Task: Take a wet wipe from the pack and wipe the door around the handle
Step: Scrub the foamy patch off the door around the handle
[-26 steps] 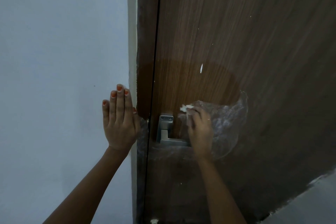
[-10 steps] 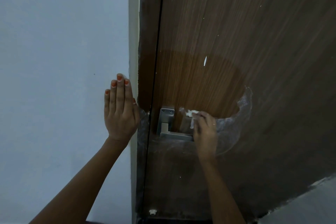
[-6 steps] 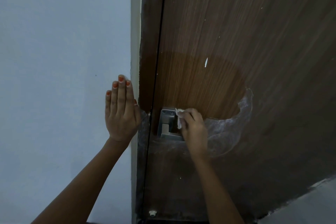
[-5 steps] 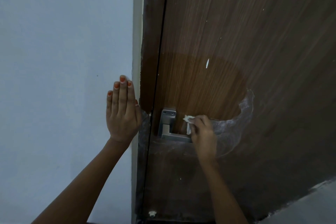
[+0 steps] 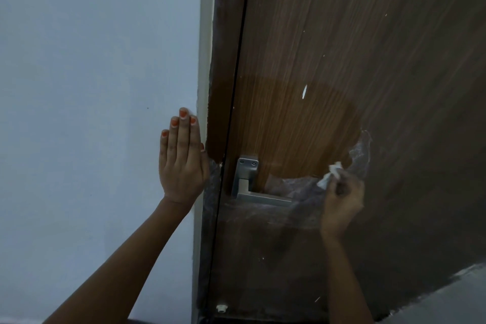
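Observation:
A brown wooden door [image 5: 368, 60] fills the right half of the view, with a silver lever handle [image 5: 249, 187] near its left edge. My right hand [image 5: 342, 200] grips a crumpled white wet wipe [image 5: 330, 173] against the door, right of the handle's end. A torn plastic film [image 5: 360, 155] clings to the door around the handle, and the wood above it looks cleaner and brighter. My left hand [image 5: 182, 158] lies flat, fingers straight, on the white wall [image 5: 92, 113] beside the door frame. The wipe pack is out of sight.
A dark door frame [image 5: 223, 47] runs down between wall and door. A small white stopper [image 5: 221, 308] sits low by the door's edge. A pale surface [image 5: 447, 300] shows at the bottom right corner.
My right hand has slid the wipe rightward, from beside the handle's plate to past the lever's end. My left hand has stayed flat on the wall.

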A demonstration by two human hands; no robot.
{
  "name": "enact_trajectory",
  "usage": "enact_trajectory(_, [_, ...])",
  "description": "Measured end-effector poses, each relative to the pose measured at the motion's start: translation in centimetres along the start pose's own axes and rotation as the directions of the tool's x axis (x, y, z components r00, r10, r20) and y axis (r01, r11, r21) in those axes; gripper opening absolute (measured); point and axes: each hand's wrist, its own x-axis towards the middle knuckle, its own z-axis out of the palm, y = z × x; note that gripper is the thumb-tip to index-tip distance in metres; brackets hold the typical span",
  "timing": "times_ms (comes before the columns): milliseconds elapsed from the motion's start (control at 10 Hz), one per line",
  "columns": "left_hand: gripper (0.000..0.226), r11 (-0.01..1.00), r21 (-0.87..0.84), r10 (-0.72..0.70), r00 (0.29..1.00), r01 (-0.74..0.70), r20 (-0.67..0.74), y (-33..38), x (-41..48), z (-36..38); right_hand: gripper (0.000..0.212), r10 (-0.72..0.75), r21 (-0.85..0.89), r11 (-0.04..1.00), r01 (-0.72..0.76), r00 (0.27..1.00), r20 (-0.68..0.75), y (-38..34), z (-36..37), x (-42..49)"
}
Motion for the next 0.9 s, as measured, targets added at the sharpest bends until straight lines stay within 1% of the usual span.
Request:
enact_trajectory(100, [0.055, 1.000, -0.004, 0.002, 1.000, -0.002, 0.004, 0.0, 0.0, 0.0, 0.018, 0.104, 0.039, 0.994, -0.100, 0.987, -0.126, -0.8, 0.0, 2.3])
enact_trajectory(200, [0.054, 1.000, -0.009, -0.001, 1.000, 0.001, 0.003, 0.0, 0.0, 0.0, 0.020, 0.020, 0.071, 0.997, -0.008, 0.986, -0.169, -2.9, 0.9, 4.0])
enact_trajectory(300, [0.055, 1.000, -0.011, -0.007, 1.000, 0.007, -0.002, -0.1, 0.0, 0.0, 0.019, -0.080, 0.049, 0.995, 0.088, 0.987, -0.139, -3.6, 1.5, 3.8])
enact_trajectory(400, [0.056, 1.000, -0.011, -0.007, 1.000, 0.007, 0.000, -0.1, 0.0, 0.0, 0.017, 0.035, 0.042, 0.999, -0.027, 0.983, -0.179, -1.8, 1.1, 2.3])
enact_trajectory(500, [0.055, 1.000, -0.009, 0.000, 1.000, 0.000, 0.005, -0.1, 0.0, 0.0, 0.021, 0.273, 0.094, 0.962, -0.257, 0.929, -0.248, -0.4, 0.2, 1.9])
enact_trajectory(600, [0.054, 1.000, -0.008, 0.001, 1.000, -0.001, 0.003, 0.0, 0.0, 0.1, 0.023, 0.312, 0.147, 0.948, -0.282, 0.913, -0.262, -1.6, 0.4, 3.5])
enact_trajectory(700, [0.055, 1.000, -0.007, 0.000, 1.000, 0.000, -0.006, -0.1, -0.1, 0.2, 0.023, 0.153, 0.126, 0.984, -0.123, 0.952, -0.265, -4.4, 1.3, 5.2])
enact_trajectory(800, [0.054, 1.000, -0.014, -0.002, 1.000, 0.002, -0.007, -0.1, -0.1, 0.1, 0.023, 0.039, 0.066, 0.997, -0.025, 0.976, -0.213, -5.4, 1.7, 5.2])
enact_trajectory(900, [0.055, 1.000, -0.010, -0.006, 1.000, 0.005, -0.009, -0.1, -0.1, 0.1, 0.022, 0.059, 0.043, 0.998, -0.052, 0.980, -0.192, -3.9, 1.3, 3.8])
